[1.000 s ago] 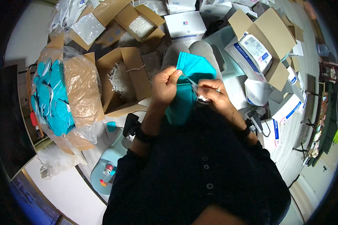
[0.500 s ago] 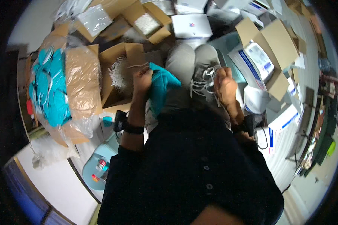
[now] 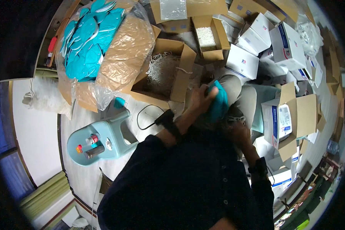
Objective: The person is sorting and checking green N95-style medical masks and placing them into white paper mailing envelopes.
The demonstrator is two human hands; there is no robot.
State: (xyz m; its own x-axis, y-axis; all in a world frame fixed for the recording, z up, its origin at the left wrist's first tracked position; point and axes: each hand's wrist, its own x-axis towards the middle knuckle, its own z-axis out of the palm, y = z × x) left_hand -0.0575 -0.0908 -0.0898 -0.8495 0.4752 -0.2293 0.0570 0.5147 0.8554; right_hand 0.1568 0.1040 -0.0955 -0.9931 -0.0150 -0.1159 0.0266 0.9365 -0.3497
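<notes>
My left hand [image 3: 201, 99] is closed on a folded teal fabric piece [image 3: 220, 100], held upright in front of my knees. Close by, on my lap, my right hand [image 3: 240, 133] has its fingers drawn together at a small bunch of whitish cords [image 3: 235, 119]. Shadow and the angle hide whether it grips one of them. To the left, a pile of similar teal fabric pieces [image 3: 92, 42] with white edges fills a plastic-lined carton. Between that pile and my hands, an open cardboard box [image 3: 178, 90] contains white shredded filler [image 3: 161, 69].
A light blue plastic stool [image 3: 115, 147] at the left bears bottles [image 3: 94, 138]. A loose teal scrap [image 3: 119, 102] lies on the floor nearby. White boxes [image 3: 243, 63] crowd the far side, and an open carton [image 3: 306, 115] holding white packages stands at the right.
The view has swung left, bringing the stool and teal pile further in. My hands are closer together, and the teal piece has come nearer my right hand.
</notes>
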